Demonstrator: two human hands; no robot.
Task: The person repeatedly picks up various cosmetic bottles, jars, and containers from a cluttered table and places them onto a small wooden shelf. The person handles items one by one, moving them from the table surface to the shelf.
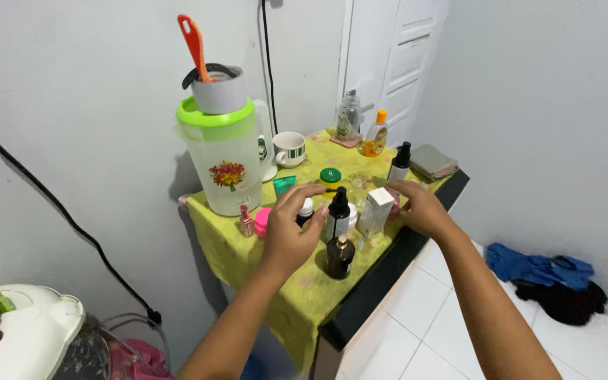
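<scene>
Starting at far left: a white appliance lid (19, 331) sits in the bottom corner, with a black cable (51, 204) running down the wall above it. Next, a clear plastic jug (225, 165) with a green rim stands on the yellow-green tablecloth (304, 292); a grey roll (218, 91) and an orange-handled utensil (193, 39) sit on top of it. Just right of the jug's base, a small pink bottle (247, 222) and a pink-capped jar (262, 222). Behind them, a white cup (290, 149) with a green pattern, a teal tube (283, 186) and a green-lidded jar (330, 176). Left hand (291, 232) hovers over the cluster of bottles, fingers curled and spread, empty as far as shows, fingertips near a small white-capped bottle (306, 210) and close to the black pump bottle (337, 214); contact can't be told. Dark round bottle (339, 257) with a gold cap stands just in front of the pump bottle, near the table's front edge. White box (376, 211) stands upright between the two hands. Right hand (420, 207) is loosely open, holding nothing, fingers near the box's right side, touching or not unclear. Further back: a clear glass bottle (348, 116), an orange-capped bottle (376, 135), a black-topped spray bottle (400, 162), a folded cloth (433, 162). Far right, blue and black clothes (547, 278) lie on the white tiled floor (416, 338).
</scene>
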